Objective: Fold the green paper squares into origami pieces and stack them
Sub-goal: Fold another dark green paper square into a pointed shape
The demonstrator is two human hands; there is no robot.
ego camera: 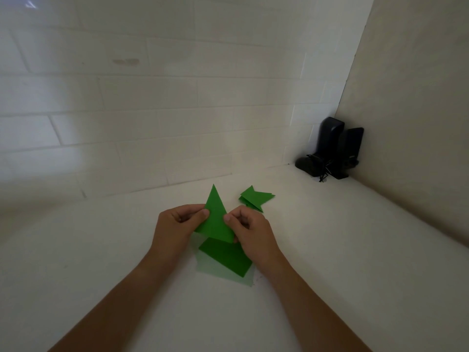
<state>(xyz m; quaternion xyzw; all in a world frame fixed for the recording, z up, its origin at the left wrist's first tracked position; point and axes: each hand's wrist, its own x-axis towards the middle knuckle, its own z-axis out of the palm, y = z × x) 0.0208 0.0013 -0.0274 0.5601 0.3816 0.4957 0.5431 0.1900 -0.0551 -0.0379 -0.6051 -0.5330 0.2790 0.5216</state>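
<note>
Both hands hold 1 folded green paper triangle (215,217) above the white surface (101,250), its apex pointing to 12 o'clock. The left hand (177,224) grips the triangle's left edge, thumb on the front face and fingers curled behind. The right hand (250,231) pinches the right edge, thumb tip on the paper and the remaining fingers curled. Directly at 6 o'clock of the held triangle, a stack of flat green paper squares (225,260) lies on the surface, partly covered by the triangle's lower edge; paler sheet edges show beneath the top square. At 2 o'clock of the hands, near but not touching them, a small pile of finished folded pieces (255,198) rests on the surface, with points projecting in several directions. Farther out at 2 o'clock, in the corner where the tiled wall (152,97) meets the side panel (418,123), 2 black speakers (332,151) stand upright with cables bunched at their base.
</note>
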